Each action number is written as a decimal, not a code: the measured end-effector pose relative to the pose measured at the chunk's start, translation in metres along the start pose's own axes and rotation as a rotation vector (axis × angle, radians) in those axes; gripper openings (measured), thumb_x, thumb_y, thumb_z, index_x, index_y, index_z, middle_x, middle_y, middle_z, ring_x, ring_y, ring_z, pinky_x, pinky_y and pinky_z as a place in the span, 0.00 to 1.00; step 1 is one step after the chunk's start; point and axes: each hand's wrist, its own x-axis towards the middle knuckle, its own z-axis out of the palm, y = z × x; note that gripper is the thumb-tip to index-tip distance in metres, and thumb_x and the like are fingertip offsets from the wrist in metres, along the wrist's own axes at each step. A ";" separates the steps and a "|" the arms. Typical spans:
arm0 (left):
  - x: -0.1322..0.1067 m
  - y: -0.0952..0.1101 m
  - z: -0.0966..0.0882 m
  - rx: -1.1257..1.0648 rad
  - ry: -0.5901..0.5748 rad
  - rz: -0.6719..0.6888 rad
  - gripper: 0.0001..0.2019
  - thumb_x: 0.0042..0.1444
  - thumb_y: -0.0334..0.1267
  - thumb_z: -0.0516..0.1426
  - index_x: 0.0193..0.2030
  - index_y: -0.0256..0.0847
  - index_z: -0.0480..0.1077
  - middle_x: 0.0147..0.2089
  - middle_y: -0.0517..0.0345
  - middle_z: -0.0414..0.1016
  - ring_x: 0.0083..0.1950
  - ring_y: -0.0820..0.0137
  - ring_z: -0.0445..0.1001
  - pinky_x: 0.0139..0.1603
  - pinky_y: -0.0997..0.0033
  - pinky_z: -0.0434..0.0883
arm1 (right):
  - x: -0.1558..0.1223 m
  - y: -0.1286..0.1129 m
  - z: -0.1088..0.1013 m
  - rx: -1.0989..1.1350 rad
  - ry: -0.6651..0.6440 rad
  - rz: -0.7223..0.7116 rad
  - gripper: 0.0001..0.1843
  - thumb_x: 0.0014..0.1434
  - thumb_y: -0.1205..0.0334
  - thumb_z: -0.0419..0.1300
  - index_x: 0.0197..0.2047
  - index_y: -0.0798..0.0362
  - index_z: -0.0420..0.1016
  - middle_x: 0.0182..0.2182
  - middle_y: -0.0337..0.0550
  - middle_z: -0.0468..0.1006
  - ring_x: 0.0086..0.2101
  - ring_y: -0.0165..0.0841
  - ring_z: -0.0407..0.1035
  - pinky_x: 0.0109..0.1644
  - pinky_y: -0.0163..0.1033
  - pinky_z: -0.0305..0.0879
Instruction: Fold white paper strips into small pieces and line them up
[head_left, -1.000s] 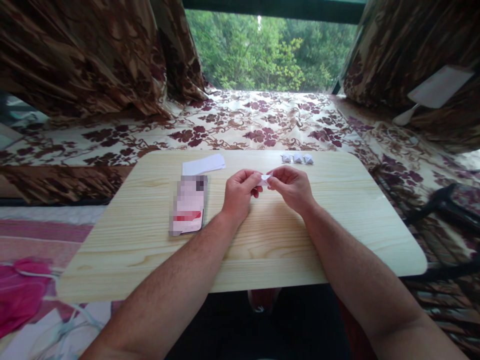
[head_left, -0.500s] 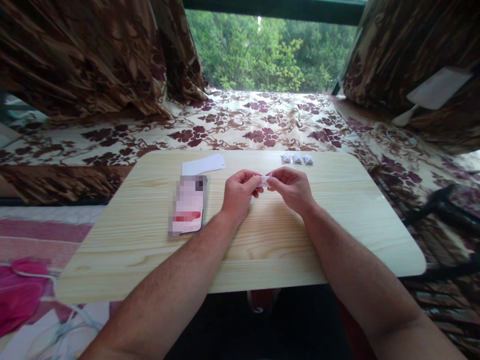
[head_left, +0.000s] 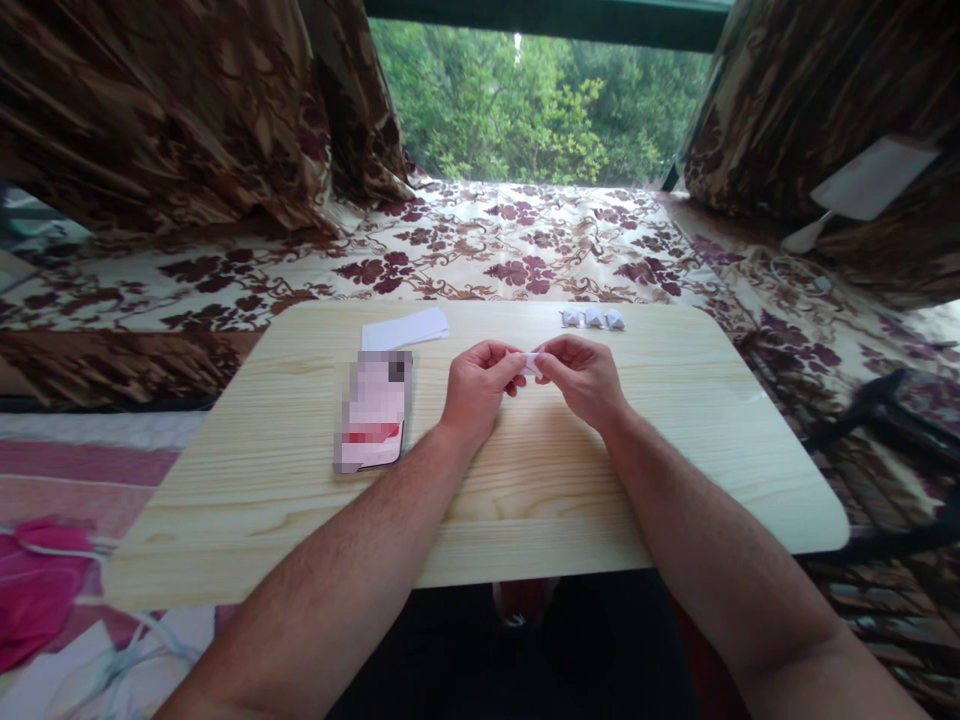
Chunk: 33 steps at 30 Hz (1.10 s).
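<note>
A small folded piece of white paper (head_left: 530, 365) is pinched between my two hands above the middle of the table. My left hand (head_left: 480, 380) is closed on its left end, thumb on top. On its right end, my right hand (head_left: 585, 375) grips with thumb and fingers. Fingertips cover much of the paper, so its full shape is hidden. Just beyond my right hand, three small folded white paper pieces (head_left: 593, 318) stand in a row, each with a raised point.
White paper strips (head_left: 405, 328) lie at the table's (head_left: 720, 430) back left. Nearer me is a phone (head_left: 375, 410), partly pixelated, beside my left forearm. Behind the table runs a ledge with a floral cloth (head_left: 517, 240). A white lamp (head_left: 874, 180) stands at right.
Both hands keep their pinch on the folded paper, which has tilted slightly between the fingertips. The whole view has shifted very slightly. Other things lie where they were.
</note>
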 end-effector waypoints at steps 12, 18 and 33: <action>-0.001 -0.001 0.001 0.055 0.006 0.044 0.09 0.47 0.40 0.66 0.30 0.37 0.75 0.22 0.59 0.73 0.23 0.75 0.71 0.23 0.76 0.65 | -0.001 -0.001 0.003 -0.052 0.025 -0.010 0.17 0.51 0.48 0.70 0.28 0.52 0.74 0.24 0.38 0.76 0.25 0.28 0.67 0.29 0.36 0.66; 0.000 -0.002 0.001 0.086 0.010 0.068 0.10 0.48 0.41 0.66 0.30 0.37 0.75 0.22 0.59 0.74 0.23 0.75 0.71 0.23 0.76 0.65 | 0.000 0.002 0.002 -0.060 0.029 -0.017 0.15 0.52 0.50 0.69 0.29 0.53 0.75 0.23 0.38 0.76 0.24 0.29 0.68 0.29 0.36 0.66; -0.001 -0.003 0.000 0.119 0.017 0.086 0.10 0.48 0.41 0.66 0.30 0.37 0.75 0.23 0.59 0.74 0.23 0.74 0.72 0.23 0.75 0.66 | -0.001 0.000 0.002 -0.030 0.028 -0.014 0.10 0.54 0.57 0.67 0.28 0.53 0.75 0.23 0.38 0.76 0.24 0.28 0.68 0.29 0.35 0.65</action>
